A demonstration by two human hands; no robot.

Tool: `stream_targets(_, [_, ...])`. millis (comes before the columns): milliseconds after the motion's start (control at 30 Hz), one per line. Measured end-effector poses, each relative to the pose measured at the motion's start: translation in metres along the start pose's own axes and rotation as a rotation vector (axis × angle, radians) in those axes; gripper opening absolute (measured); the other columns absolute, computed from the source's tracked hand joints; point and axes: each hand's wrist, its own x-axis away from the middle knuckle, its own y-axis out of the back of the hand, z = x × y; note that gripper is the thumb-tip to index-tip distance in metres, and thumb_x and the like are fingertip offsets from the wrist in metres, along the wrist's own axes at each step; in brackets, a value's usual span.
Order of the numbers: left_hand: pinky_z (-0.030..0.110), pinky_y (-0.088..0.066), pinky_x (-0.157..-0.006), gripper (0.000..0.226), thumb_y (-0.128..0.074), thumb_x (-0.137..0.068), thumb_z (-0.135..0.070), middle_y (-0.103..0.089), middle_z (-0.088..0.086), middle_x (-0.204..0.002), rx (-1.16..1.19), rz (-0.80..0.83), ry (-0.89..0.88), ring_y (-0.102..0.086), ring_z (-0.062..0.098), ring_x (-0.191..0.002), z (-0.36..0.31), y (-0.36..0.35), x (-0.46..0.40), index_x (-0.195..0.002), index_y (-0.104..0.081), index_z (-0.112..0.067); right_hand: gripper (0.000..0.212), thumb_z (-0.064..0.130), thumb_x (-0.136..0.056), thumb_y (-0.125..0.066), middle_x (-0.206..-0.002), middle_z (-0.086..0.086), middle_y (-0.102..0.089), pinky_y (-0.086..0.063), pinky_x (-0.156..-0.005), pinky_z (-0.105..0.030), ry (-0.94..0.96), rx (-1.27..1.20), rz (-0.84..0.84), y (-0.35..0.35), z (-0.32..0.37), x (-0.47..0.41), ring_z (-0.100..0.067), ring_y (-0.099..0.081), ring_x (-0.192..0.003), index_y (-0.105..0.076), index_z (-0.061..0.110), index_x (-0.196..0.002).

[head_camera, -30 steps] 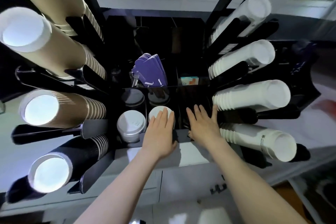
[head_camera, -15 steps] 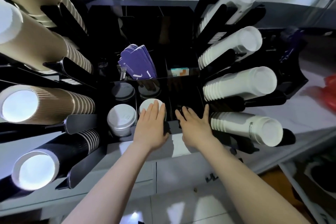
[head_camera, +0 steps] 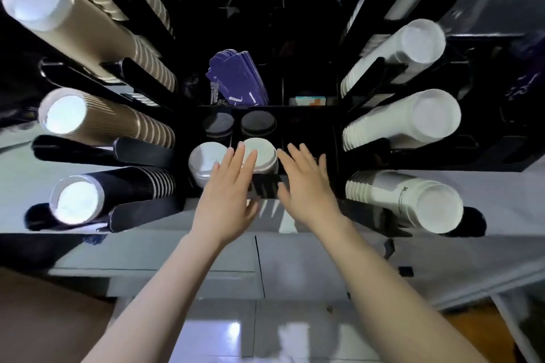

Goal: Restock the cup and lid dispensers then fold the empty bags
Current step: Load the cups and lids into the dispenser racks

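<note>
Both my hands flat, fingers straight and slightly spread, holding nothing. My left hand [head_camera: 228, 200] lies over the front lid wells, fingertips on the white lid stack [head_camera: 262, 153] in the front-middle compartment. My right hand [head_camera: 308, 190] sits just beside it, over the dark, seemingly empty front-right compartment; can't tell if it touches the rim.

Lid tray [head_camera: 265, 186]: black glossy plastic, square wells. Second white lid stack [head_camera: 203, 163] front-left, round domed lids facing up at me, stack axis vertical. Two dark lid stacks [head_camera: 258, 124] in the row behind.

Cup dispensers fan out on both sides, long axes tilted, cup bottoms pointing toward camera, open ends toward the rack centre. Left: ribbed brown paper cups [head_camera: 109, 118], a longer brown stack [head_camera: 88, 35] above, ribbed black cups [head_camera: 118, 191] lowest. Right: smooth white cups [head_camera: 401, 124], another white stack [head_camera: 395, 62] above, and a printed white stack [head_camera: 407, 197] lowest.

Purple cardboard sleeves [head_camera: 239, 79] stand upright in the back compartment, small boxed item [head_camera: 309, 101] to their right.
</note>
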Motion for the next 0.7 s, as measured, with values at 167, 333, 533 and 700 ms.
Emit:
stream_targets(167, [0.013,-0.013,-0.110,0.073,-0.062,-0.087,-0.020,-0.026,0.002,-0.156,0.149,-0.012,0.051,-0.023,0.017,-0.142,-0.019,0.025,0.035,-0.149,-0.026,-0.018,0.045,0.012,-0.093,-0.051,-0.140,-0.007,-0.050,-0.029,-0.107,-0.030,0.126,-0.295,-0.080,0.025,0.023,0.028,-0.025,-0.039,-0.133,-0.047,0.009,-0.138])
stream_targets(333, [0.025,-0.033,-0.104,0.061,-0.061,-0.089,-0.022,-0.046,-0.005,-0.142,0.249,-0.148,0.056,-0.041,0.012,-0.128,-0.060,0.069,0.049,-0.145,-0.037,-0.020,0.036,0.010,-0.091,-0.057,-0.126,-0.002,-0.063,-0.042,-0.101,-0.025,0.157,-0.532,-0.162,0.089,0.031,0.068,-0.013,-0.057,-0.116,-0.060,0.010,-0.128])
stream_targets(533, [0.004,-0.020,-0.103,0.063,-0.061,-0.087,-0.019,-0.042,-0.014,-0.139,0.374,-0.309,-0.065,-0.032,-0.006,-0.126,-0.141,0.123,0.030,-0.145,-0.037,-0.019,0.028,0.009,-0.090,-0.060,-0.109,0.005,-0.069,-0.049,-0.089,-0.019,0.217,-0.632,-0.286,0.192,0.030,0.091,-0.001,-0.062,-0.101,-0.065,0.013,-0.117])
stream_targets(700, [0.025,-0.022,-0.115,0.064,-0.060,-0.086,-0.022,-0.035,-0.004,-0.151,0.312,-0.301,-0.131,-0.029,0.011,-0.139,-0.206,0.120,0.027,-0.145,-0.037,-0.022,0.025,0.008,-0.087,-0.064,-0.104,0.013,-0.067,-0.050,-0.086,-0.017,0.194,-0.576,-0.414,0.227,-0.020,0.123,0.000,-0.063,-0.098,-0.068,0.017,-0.110])
